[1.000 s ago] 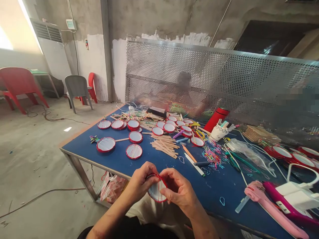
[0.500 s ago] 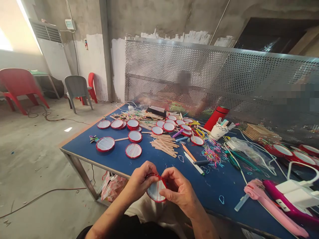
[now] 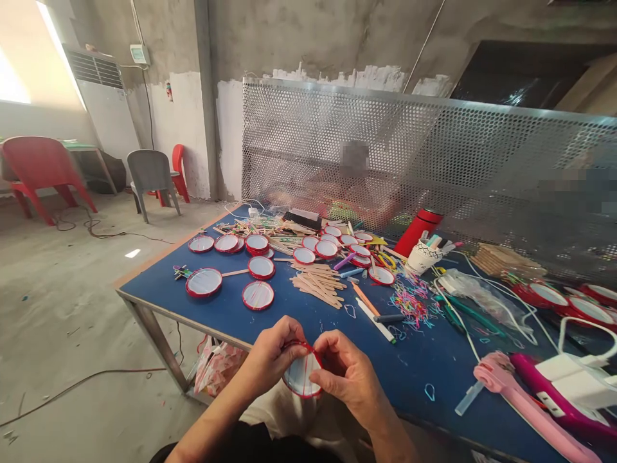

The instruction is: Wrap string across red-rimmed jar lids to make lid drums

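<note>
Over my lap, at the table's near edge, I hold a small drum-like disc (image 3: 301,375) with a white face and a red rim. My left hand (image 3: 278,350) pinches its upper left rim between thumb and fingers. On the other side my right hand (image 3: 348,374) grips the upper right rim, its thumb lying against the face. Thin reddish lines run down the white surface. Both sets of fingertips meet near the top of the rim and partly cover it. A similar red-rimmed disc (image 3: 258,294) lies on the table just beyond my left hand.
On the blue table (image 3: 226,316) lie wooden sticks (image 3: 318,283), colourful rubber bands (image 3: 412,302), markers (image 3: 375,319) and more discs. A red flask (image 3: 419,231) and a pen cup (image 3: 424,256) stand farther back. A pink device (image 3: 530,402) lies right. Behind rises a perforated metal panel (image 3: 299,122).
The view has tipped slightly, so everything sits a little lower. Both hands keep their hold on the disc's rim, with only slight finger movement.
</note>
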{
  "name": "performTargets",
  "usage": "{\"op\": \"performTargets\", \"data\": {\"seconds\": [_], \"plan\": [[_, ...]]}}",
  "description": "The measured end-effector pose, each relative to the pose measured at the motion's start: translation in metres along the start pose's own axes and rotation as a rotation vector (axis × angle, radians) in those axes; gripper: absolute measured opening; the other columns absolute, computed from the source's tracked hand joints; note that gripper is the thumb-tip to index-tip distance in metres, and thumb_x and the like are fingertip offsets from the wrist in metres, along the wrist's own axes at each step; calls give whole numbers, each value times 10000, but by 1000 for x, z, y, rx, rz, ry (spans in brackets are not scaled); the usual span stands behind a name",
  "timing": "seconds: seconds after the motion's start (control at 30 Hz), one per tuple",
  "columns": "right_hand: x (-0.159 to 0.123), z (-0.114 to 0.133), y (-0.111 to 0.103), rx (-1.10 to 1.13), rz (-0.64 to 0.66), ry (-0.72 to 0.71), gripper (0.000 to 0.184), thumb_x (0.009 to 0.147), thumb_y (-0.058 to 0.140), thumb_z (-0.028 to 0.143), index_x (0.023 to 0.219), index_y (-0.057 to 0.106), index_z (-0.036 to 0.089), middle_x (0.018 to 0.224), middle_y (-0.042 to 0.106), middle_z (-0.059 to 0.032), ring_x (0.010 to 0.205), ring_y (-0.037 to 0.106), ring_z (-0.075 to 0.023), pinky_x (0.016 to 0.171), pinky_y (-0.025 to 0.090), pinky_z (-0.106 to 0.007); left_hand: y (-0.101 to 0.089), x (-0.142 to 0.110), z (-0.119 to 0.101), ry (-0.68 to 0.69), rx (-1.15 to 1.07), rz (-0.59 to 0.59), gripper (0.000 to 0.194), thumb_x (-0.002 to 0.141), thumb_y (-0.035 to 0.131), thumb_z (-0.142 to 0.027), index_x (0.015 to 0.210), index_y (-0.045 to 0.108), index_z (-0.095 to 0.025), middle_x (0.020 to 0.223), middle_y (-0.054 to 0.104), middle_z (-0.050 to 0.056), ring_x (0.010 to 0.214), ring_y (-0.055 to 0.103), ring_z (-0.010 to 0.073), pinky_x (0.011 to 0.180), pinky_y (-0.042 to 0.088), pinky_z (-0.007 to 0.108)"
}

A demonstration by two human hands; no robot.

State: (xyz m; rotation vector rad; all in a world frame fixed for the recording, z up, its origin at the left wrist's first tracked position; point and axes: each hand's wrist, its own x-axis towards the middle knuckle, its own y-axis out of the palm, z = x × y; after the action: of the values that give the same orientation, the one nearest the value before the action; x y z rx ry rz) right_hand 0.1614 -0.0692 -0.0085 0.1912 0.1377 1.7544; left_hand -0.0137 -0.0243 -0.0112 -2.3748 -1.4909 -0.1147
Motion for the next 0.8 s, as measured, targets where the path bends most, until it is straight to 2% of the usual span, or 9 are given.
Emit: {"op": "performTargets", "data": {"seconds": [0.23, 0.47, 0.53, 0.63, 0.73, 0.8], "plan": [[-1, 0, 2, 24, -39, 3, 304, 684, 859, 355, 832, 626, 228, 716, 579, 48, 610, 524, -108, 534, 475, -208, 1, 2, -1, -5, 22, -16, 98, 869, 568, -261, 820, 500, -210, 682, 522, -62, 620, 441, 114, 586, 345, 213], [-2, 2, 4, -90, -85, -100, 334, 798, 752, 439, 1049, 652, 243, 923, 669, -17, 817, 631, -162, 704, 540, -252, 2, 4, -8, -30, 74, -59, 48, 890, 537, -242, 863, 515, -209, 724, 539, -54, 658, 472, 121, 618, 372, 220], [-1, 0, 4, -146, -79, -67, 327, 826, 721, 448, 1060, 641, 235, 921, 677, -29, 752, 632, -161, 609, 547, -244, 1, 4, -9, -11, 78, -42, 44, 910, 523, -249, 904, 527, -205, 759, 563, -42, 682, 493, 127, 638, 385, 227], [2, -4, 4, -160, -138, -19, 339, 836, 693, 484, 1042, 637, 219, 875, 666, -30, 623, 596, -145, 439, 508, -220, -3, 4, -9, 36, 45, -1, 131, 909, 574, -307, 969, 535, -197, 858, 601, -9, 759, 530, 143, 695, 413, 244], [5, -7, 3, -111, -221, -23, 360, 803, 718, 500, 1011, 646, 216, 847, 661, -21, 592, 592, -142, 401, 507, -220, -6, 5, -8, 40, -47, -11, 267, 877, 635, -413, 999, 537, -195, 878, 579, -5, 738, 508, 141, 654, 410, 237], [6, -8, 5, -80, -269, -25, 364, 789, 734, 493, 1007, 648, 215, 844, 662, -19, 582, 589, -139, 386, 498, -212, -5, 7, -6, -13, -132, -60, 309, 912, 560, -498, 990, 532, -200, 820, 543, -19, 669, 473, 129, 579, 387, 223]]}}
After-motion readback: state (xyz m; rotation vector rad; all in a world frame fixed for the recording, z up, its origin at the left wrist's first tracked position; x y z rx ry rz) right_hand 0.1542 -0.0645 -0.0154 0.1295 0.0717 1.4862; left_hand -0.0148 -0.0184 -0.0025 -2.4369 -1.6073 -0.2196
